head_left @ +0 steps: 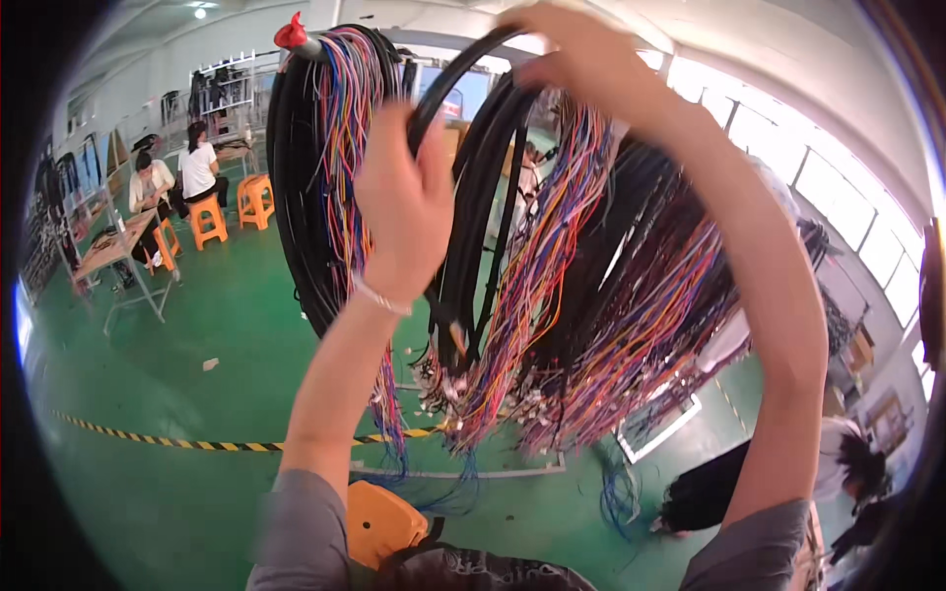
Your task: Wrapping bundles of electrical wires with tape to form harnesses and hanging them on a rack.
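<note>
At the top centre of the frame, the right hand [581, 59] grips a black cable loop [463, 69] — fingers curled over it. Just below, the left hand [404, 197] clasps the same loop beside hanging wire bundles [581, 295] (multicoloured strands with black sheaths). Orange stools [232, 212] stand at upper left on the green floor [217, 374].

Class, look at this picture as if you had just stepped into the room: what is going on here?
A person has both arms raised to hanging bundles of wiring. The left hand is pressed against the many-coloured wire bundle, while the right hand grips a black cable loop at the top. More coloured wire bundles hang below. In the background, people sit on orange stools at a work table.
</note>
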Motion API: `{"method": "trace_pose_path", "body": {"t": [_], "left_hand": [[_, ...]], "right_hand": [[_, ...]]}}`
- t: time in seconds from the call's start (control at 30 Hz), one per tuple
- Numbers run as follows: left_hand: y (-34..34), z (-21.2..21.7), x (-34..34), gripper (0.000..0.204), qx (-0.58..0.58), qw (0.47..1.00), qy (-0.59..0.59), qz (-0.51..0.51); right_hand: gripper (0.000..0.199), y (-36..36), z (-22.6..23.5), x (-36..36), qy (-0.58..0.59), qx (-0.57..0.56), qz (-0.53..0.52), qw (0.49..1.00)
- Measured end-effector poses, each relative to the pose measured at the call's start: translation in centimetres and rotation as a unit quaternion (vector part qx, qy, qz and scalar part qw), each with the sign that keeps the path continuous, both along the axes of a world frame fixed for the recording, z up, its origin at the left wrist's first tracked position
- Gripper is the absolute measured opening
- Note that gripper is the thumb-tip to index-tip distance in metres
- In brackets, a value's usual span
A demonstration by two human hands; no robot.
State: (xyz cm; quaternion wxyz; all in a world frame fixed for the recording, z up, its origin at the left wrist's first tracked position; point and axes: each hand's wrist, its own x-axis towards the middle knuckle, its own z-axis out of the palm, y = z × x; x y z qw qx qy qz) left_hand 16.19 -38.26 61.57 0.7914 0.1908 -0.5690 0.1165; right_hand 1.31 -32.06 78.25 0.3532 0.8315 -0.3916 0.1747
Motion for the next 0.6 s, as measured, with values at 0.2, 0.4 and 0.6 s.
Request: {"method": "trace_pose_path", "body": {"t": [0.2,0.4,0.6], "left_hand": [[8.9,1.6,0.7,0.044,-0.082,0.983,-0.163,-0.033],[19.7,-15.6,0.7,0.101,0.266,0.477,0.151,-0.824],[31.7,-23.4,-2.7,0.035,0.358,0.275,-0.035,-0.892]], "right_hand": [[0.028,13.2,0.3,-11.8,-0.213,-0.152,-0.055,0.964],[0.02,34.0,-31.1,-9.0,-0.467,0.01,-0.21,0.859],[0.016,50.9,-55.6,6.1,-0.873,0.152,-0.215,0.41]]}}
